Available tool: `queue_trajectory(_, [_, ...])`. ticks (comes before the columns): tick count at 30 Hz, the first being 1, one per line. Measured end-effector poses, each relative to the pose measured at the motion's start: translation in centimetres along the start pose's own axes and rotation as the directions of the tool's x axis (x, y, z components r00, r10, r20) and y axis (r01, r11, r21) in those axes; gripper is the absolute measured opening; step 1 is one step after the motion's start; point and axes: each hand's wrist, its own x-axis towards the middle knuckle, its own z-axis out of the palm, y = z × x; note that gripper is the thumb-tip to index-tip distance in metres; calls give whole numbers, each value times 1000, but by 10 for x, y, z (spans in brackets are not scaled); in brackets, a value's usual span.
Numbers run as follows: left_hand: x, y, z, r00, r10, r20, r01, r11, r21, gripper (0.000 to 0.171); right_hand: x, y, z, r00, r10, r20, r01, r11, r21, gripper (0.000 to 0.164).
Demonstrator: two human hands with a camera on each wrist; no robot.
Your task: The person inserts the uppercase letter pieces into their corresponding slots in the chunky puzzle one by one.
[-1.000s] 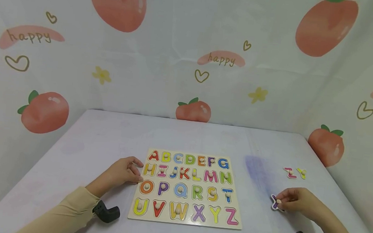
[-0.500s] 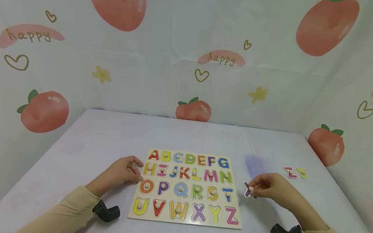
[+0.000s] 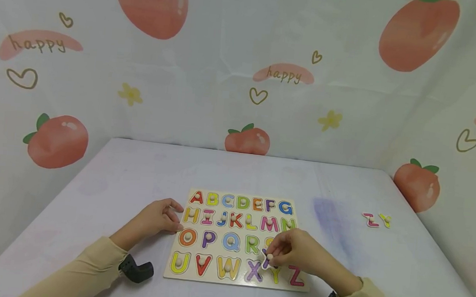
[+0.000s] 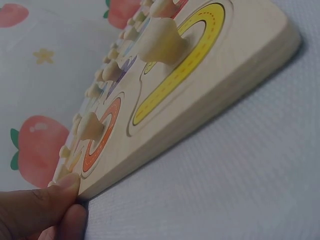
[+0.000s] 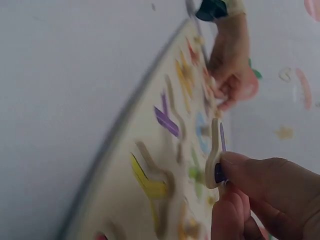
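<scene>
A wooden alphabet puzzle board (image 3: 240,278) lies flat, with knobbed letters seated in it from A through W. The bare recesses are X (image 3: 253,271), Y (image 3: 276,275) and Z (image 3: 296,275). My right hand (image 3: 298,253) pinches a purple X puzzle piece (image 3: 266,262) by its knob, tilted just above the board near the X and Y recesses. In the right wrist view the X piece (image 5: 214,155) is apart from the board. My left hand (image 3: 156,219) holds the board's left edge beside H and O, its thumb (image 4: 67,182) on the edge in the left wrist view.
Two loose pieces, a pink Z (image 3: 370,220) and a yellow Y (image 3: 385,221), lie on the table's right side. A white cloth (image 3: 134,167) covers the table, and a printed curtain (image 3: 208,103) hangs behind it. Each wrist wears a black camera mount (image 3: 137,270).
My right hand has carried the X piece leftward from the right side of the table to over the board's lower right part. The left hand has stayed at the left edge.
</scene>
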Motion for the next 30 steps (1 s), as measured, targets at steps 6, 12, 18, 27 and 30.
queue_trajectory(6, [0,0,1,1000,-9,0,9,1000,-8,47,5,0,19,999,-33,23,33,999,-16,10])
queue_trajectory(12, [-1,1,0,1000,-17,8,17,1000,-11,48,9,1,31,998,-56,38,57,998,-23,13])
queue_trajectory(18, [1,-1,1,1000,-19,4,19,1000,-8,48,9,-2,36,998,-59,23,59,998,-29,14])
queue_trajectory(27, [2,-2,1,1000,-17,-11,17,1000,-4,48,10,-3,38,999,-40,21,41,999,-28,15])
queue_trajectory(30, [2,-2,1,1000,-20,-11,20,1000,-6,48,11,-4,39,999,-41,22,42,999,-32,15])
